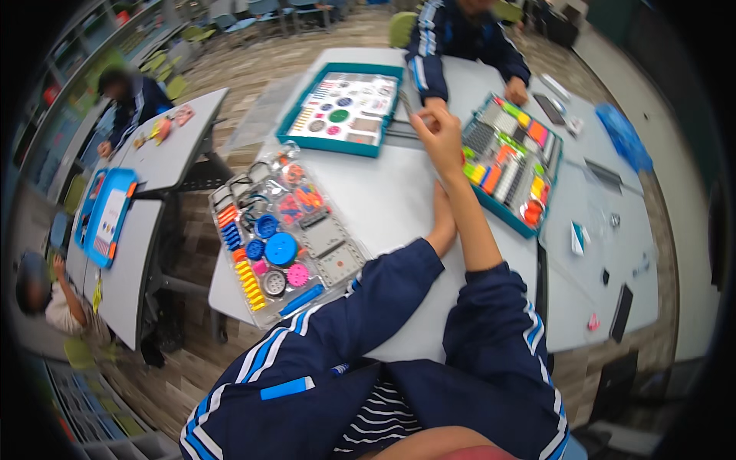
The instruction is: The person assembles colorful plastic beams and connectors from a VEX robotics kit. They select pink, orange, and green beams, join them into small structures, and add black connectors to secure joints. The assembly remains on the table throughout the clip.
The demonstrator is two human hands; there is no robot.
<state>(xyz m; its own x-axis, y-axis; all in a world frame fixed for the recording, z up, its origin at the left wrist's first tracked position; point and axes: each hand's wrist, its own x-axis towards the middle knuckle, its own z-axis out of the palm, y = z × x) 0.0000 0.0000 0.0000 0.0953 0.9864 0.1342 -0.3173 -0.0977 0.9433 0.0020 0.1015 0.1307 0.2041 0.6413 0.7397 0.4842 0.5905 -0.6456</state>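
My right hand (442, 142) reaches far over the white table, its thumb and index finger brought together in a pinch. Whatever sits in the pinch, if anything, is too small to make out. Just beyond it, a co-worker's hand (436, 103) comes in from the far side, partly covered by mine. My left hand (442, 222) lies low by my right forearm, which hides its fingers. To the right of my hands is a teal tray (502, 216) full of colourful building parts. On the left stands another teal tray (330, 143) with a printed parts sheet inside.
A clear plastic parts tray (349, 285) with wheels, gears and grey plates lies at the table's left edge. Toward the right are a blue plastic bag (625, 138), a dark phone (549, 109) and a black bar (622, 313). Other people sit at tables (172, 157) further left.
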